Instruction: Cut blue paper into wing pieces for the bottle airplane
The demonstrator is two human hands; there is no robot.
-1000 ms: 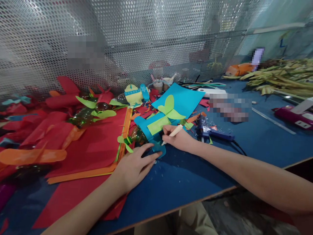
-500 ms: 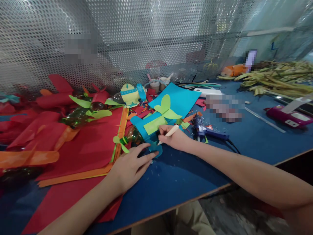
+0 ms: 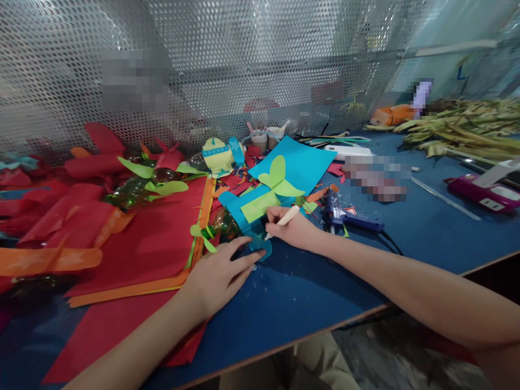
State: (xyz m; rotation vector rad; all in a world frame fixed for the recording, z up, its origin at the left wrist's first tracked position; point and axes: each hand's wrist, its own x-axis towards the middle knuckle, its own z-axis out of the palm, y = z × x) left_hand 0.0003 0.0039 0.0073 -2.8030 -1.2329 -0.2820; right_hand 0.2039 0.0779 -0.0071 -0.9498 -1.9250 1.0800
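My left hand [image 3: 217, 276] lies flat with fingers spread, pressing on a small blue paper piece [image 3: 258, 246] at the nose of a paper-covered bottle craft [image 3: 239, 214]. My right hand [image 3: 294, 227] is closed round a cream pen-like tool [image 3: 282, 220], its tip touching the blue piece. The craft is blue with light-green paper strips and leaf shapes [image 3: 278, 181].
Red and orange paper sheets [image 3: 162, 238] cover the left of the blue table [image 3: 309, 292]. A blue glue gun [image 3: 345, 214] lies right of my hand. A purple device [image 3: 483, 192], a pile of green leaves [image 3: 467, 130], small cups [image 3: 268, 138] and a perforated metal screen [image 3: 244, 65] stand behind.
Both hands stay on the blue piece; the pen tip shifts only slightly. The view has moved a little.
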